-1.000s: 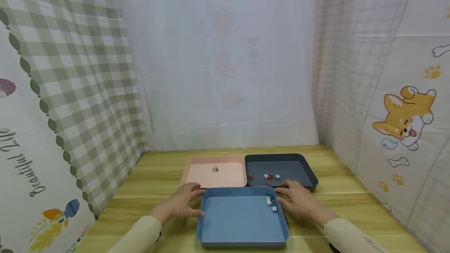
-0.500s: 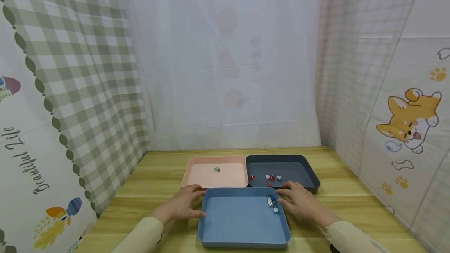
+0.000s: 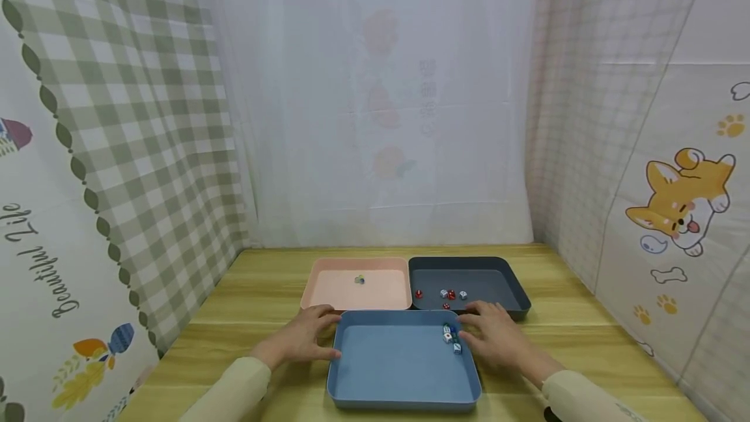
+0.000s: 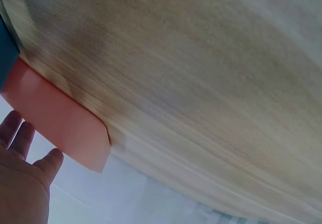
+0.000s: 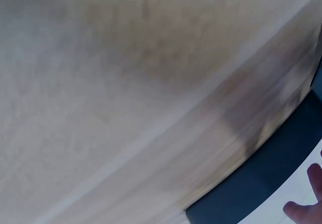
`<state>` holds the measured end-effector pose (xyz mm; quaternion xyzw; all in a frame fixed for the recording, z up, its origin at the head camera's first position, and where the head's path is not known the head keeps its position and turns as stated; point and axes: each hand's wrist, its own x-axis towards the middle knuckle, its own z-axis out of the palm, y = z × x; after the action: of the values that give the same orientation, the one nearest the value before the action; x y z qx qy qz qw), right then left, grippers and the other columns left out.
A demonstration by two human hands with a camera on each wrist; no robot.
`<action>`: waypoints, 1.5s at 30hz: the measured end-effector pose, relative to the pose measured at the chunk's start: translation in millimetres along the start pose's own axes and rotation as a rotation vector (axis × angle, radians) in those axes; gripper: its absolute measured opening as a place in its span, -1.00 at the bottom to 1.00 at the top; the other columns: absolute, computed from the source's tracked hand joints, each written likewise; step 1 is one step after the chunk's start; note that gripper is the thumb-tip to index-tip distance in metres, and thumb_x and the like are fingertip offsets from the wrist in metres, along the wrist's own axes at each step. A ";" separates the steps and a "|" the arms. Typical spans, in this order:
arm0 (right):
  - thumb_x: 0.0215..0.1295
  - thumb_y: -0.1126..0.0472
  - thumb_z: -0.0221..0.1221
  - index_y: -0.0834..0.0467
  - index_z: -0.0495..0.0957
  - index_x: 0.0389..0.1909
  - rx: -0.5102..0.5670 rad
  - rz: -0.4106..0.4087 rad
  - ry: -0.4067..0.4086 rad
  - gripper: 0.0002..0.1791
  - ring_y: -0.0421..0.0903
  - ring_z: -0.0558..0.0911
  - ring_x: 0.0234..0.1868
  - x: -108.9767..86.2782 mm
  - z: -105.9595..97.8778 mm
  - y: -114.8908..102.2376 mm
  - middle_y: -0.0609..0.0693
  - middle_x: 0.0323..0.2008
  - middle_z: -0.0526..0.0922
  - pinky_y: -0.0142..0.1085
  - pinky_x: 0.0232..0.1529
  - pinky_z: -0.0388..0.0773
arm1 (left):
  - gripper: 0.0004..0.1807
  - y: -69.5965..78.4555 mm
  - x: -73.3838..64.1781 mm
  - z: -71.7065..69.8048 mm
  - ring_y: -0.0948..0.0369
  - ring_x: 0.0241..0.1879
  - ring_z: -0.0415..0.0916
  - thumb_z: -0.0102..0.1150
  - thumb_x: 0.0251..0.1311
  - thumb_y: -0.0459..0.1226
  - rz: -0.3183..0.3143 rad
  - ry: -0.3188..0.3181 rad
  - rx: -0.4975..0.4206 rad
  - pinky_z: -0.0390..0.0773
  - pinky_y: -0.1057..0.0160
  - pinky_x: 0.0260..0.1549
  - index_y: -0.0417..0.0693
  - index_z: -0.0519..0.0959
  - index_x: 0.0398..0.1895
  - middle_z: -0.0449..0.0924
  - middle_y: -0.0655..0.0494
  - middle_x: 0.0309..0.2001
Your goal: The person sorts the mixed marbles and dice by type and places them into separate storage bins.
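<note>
A blue tray lies at the front in the head view. Along its right wall sit several dice, white, blue and green. My left hand is at the tray's left side, its thumb and fingertips by the rim and its fingers relaxed. On the opposite side, my right hand is at the right rim beside those dice, fingers spread loosely. Neither hand visibly grips anything; exact contact with the rim is hard to tell. Each wrist view catches only part of its hand.
Behind the blue tray stands a pink tray with a small yellow-green and dark cluster. To its right, a dark grey tray contains several red and white dice. Cloth curtains border the wooden table.
</note>
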<state>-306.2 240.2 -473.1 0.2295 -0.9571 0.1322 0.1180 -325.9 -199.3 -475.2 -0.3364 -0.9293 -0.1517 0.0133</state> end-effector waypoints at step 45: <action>0.02 0.01 0.46 -0.14 0.71 -0.53 -0.046 0.107 -0.023 -0.89 0.35 0.33 0.33 -3.1 2.9 -38.9 0.23 0.17 0.55 0.49 0.22 -0.03 | -0.12 -1.1 0.3 1.1 -0.15 0.34 0.22 0.30 0.09 0.26 -0.014 0.000 -0.005 0.20 -0.27 0.25 -0.10 0.44 0.35 0.30 -0.15 0.35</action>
<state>-285.6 207.1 -469.0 0.1768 -0.9720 0.1134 0.1051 -326.8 -199.6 -476.5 -0.3301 -0.9312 -0.1543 0.0114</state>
